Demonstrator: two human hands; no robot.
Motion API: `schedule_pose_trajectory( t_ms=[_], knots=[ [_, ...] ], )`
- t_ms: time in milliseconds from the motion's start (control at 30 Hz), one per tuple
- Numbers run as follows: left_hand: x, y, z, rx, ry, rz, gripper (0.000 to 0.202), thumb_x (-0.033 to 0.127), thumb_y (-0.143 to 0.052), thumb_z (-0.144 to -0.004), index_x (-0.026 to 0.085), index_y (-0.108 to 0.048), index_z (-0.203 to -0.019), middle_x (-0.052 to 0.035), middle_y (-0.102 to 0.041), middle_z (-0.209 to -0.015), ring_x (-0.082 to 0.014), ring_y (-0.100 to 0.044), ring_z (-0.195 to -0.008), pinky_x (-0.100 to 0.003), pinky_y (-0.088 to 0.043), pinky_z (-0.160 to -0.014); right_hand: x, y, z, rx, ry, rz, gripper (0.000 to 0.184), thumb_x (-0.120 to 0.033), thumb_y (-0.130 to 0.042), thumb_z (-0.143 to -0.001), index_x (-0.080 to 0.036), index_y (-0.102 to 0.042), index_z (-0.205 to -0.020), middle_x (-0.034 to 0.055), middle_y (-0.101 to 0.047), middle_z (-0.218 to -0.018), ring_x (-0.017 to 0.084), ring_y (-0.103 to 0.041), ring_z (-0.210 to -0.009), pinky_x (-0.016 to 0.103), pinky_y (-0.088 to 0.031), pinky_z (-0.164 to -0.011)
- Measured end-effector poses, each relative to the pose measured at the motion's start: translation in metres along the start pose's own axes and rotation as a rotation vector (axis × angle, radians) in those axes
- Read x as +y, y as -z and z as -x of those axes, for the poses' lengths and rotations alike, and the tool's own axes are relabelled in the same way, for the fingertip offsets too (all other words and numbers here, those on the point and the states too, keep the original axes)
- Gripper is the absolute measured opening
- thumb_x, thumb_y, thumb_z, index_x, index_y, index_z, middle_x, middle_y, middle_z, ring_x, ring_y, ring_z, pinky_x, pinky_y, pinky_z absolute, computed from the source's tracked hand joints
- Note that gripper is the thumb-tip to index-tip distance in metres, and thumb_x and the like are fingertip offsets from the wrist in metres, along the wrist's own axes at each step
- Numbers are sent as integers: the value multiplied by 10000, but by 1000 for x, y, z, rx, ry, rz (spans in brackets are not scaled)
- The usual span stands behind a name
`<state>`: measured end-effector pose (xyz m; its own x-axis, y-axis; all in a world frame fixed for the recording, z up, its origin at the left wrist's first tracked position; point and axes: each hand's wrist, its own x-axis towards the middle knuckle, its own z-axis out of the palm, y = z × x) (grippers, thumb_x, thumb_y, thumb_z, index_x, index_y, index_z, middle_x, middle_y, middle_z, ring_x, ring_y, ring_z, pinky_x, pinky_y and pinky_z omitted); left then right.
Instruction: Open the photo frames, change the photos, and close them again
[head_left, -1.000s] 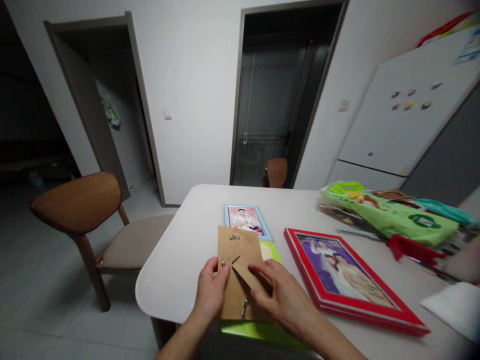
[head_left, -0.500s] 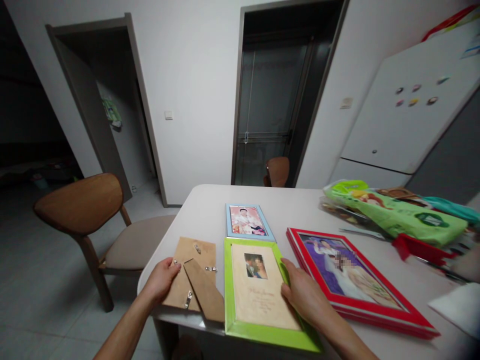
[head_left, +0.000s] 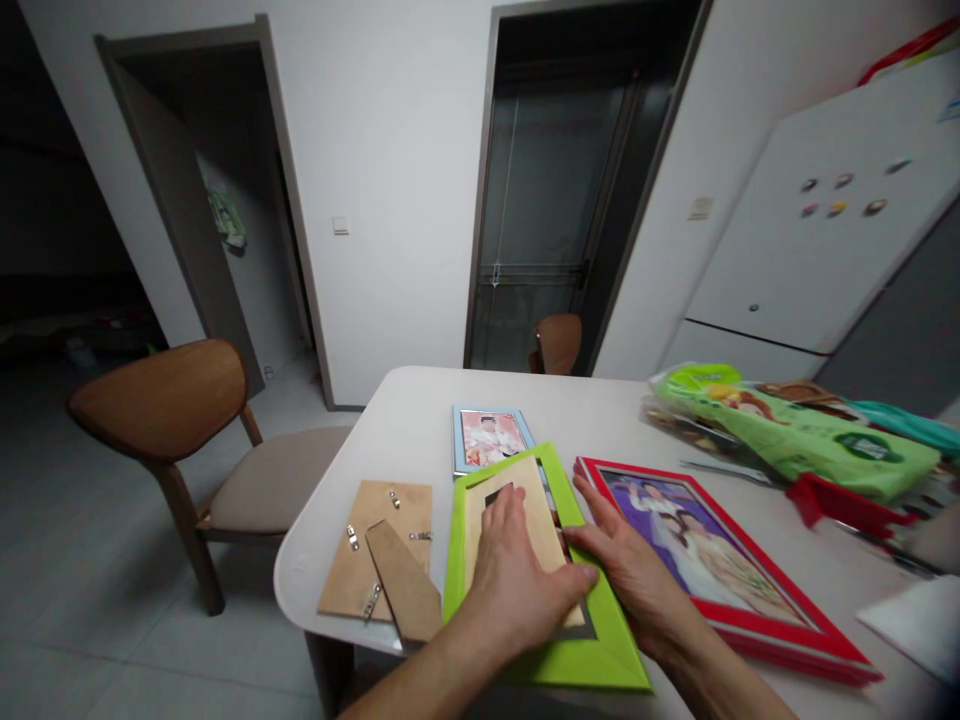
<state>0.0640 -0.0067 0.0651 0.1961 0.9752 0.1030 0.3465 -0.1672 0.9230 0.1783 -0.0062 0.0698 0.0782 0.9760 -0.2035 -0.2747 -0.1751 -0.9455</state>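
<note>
The person's two hands are both on one green photo frame (head_left: 577, 672) near the table's close edge. The left hand (head_left: 514, 585) lies over one cream sheet (head_left: 546, 525) inside the frame, its fingers side by side and its thumb spread toward the right hand. The right hand (head_left: 626, 560) is at the frame's right side, index finger and thumb spread apart, the thumb by the inner edge. Whether either hand pinches anything, I cannot tell. The sheet sits askew under the left hand; a strip of one photo shows along its right side.

To the left of the left hand lies one brown backing board (head_left: 341, 580) with four metal clips (head_left: 394, 500) and one stand leg (head_left: 405, 580), apart from the frame. Just right of the right hand is a stack of red frames, a red-framed picture (head_left: 690, 540) on top; how many lie beneath is unclear. Farther right is one white paper (head_left: 911, 620).

Just beyond the left hand lies one blue-framed picture (head_left: 491, 435) on the table (head_left: 405, 420). Beyond the right hand are one red object (head_left: 840, 505) and one green bag (head_left: 847, 450). Farther off stand two chairs (head_left: 165, 400), one left of the left hand and one straight ahead, and one fridge (head_left: 795, 260) with seven magnets (head_left: 836, 208).
</note>
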Motion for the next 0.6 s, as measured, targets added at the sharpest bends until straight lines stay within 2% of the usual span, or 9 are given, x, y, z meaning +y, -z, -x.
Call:
schedule_pose_trajectory(
  t_ms=[67, 167, 233, 267, 367, 467, 533, 600],
  knots=[
    [8, 3, -6, 32, -36, -54, 739, 225, -595, -566, 72, -308, -1229, -137, -354, -1254, -253, -271, -1166, -331, -210, -980, -2, 0, -2, -16, 14, 40, 809, -194, -555, -583, -253, -166, -1290, -17, -639, -727, 114, -540, -465, 231, -411, -472],
    [3, 32, -13, 127, -22, -4, 631, 130, -514, -578, 114, -364, -1190, -101, -462, -1117, -198, -466, -960, -280, -375, -831, 4, 12, -11, -5, 66, 224, 786, -243, -545, -619, -199, -149, -1296, -14, -618, -694, 104, -517, -463, 219, -394, -466],
    [-11, 59, -15, 211, 41, 83, 590, 97, -471, -583, 129, -380, -1166, -55, -522, -973, -137, -528, -761, -223, -422, -690, 13, 25, -20, 29, 109, 466, 736, -272, -508, -654, -133, -169, -1293, -14, -587, -620, 125, -524, -486, 229, -389, -468],
    [-21, 73, -15, 248, 95, 125, 583, 97, -470, -587, 124, -376, -1162, -33, -540, -904, -118, -535, -703, -206, -420, -664, 19, 32, -25, 57, 135, 619, 696, -267, -487, -663, -104, -209, -1281, -6, -579, -605, 141, -536, -513, 242, -396, -488],
    [-56, 103, -9, 259, 180, 113, 590, 78, -433, -588, 96, -335, -1169, -5, -563, -760, -120, -554, -626, -189, -423, -563, 33, 48, -37, 149, 249, 1053, 556, -206, -438, -665, -69, -371, -1199, 81, -617, -757, 195, -577, -682, 294, -416, -644],
    [-88, 112, -2, 252, 242, 28, 596, 49, -409, -576, 36, -311, -1163, -2, -553, -673, -130, -552, -565, -192, -409, -495, 42, 50, -40, 163, 321, 1300, 476, -172, -423, -679, -72, -437, -1144, 148, -602, -951, 227, -566, -847, 307, -393, -754],
    [-103, 110, 2, 253, 248, -62, 586, 44, -409, -584, 21, -314, -1161, -8, -549, -665, -136, -546, -567, -201, -402, -503, 46, 47, -40, 121, 319, 1409, 442, -160, -411, -697, -43, -447, -1122, 175, -596, -966, 235, -563, -863, 304, -396, -753],
    [-111, 108, 4, 253, 223, -169, 566, 46, -419, -596, 53, -348, -1158, -8, -550, -672, -147, -542, -603, -215, -400, -550, 49, 46, -41, 91, 318, 1494, 415, -144, -406, -704, -13, -459, -1094, 194, -596, -940, 239, -564, -851, 305, -400, -744]
  ],
)
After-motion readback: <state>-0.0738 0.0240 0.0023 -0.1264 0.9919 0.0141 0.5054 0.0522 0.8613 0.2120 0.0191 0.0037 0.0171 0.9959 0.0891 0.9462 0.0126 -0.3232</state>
